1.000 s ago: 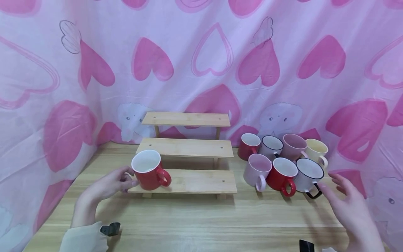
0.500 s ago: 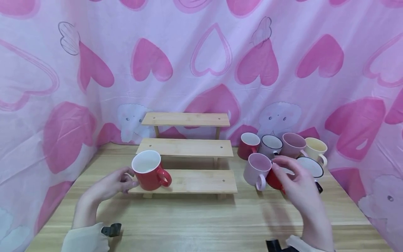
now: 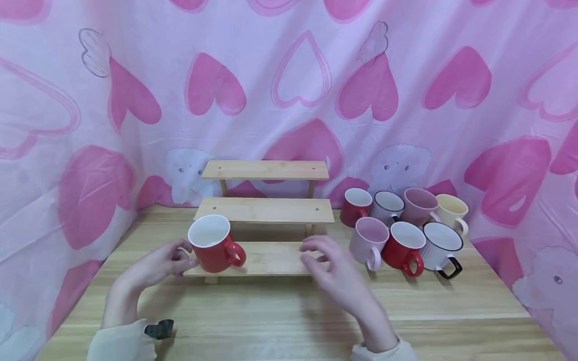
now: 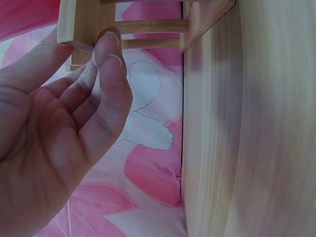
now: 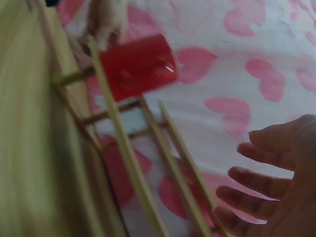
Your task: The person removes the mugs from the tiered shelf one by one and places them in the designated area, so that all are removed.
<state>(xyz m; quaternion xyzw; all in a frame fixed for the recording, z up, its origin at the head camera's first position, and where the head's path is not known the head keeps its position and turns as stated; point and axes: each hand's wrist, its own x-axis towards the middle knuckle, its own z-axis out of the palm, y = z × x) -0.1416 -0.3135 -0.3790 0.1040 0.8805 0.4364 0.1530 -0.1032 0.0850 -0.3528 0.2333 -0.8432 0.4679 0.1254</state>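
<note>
A red mug (image 3: 211,253) with a white inside stands upright on the left end of the lowest board of a three-tier wooden rack (image 3: 271,259), its handle toward the right. My left hand (image 3: 151,265) is at that same end, close beside the mug. In the left wrist view, thumb and fingers of the left hand (image 4: 59,128) pinch the end of a rack board (image 4: 89,22). My right hand (image 3: 338,276) hovers by the right end of the lowest board, holding nothing. The right wrist view, blurred, has its fingers (image 5: 261,182) spread apart.
Right of the rack, several mugs crowd together in two rows: front ones include a lilac mug (image 3: 365,245), a red mug (image 3: 397,253) and a white mug (image 3: 438,253) with a black handle. A pink heart-print curtain (image 3: 298,75) hangs behind the wooden table (image 3: 253,321).
My right hand has swept left from beside the white mug, past the front row, to the rack's right end. The left hand and the mug on the rack have stayed put.
</note>
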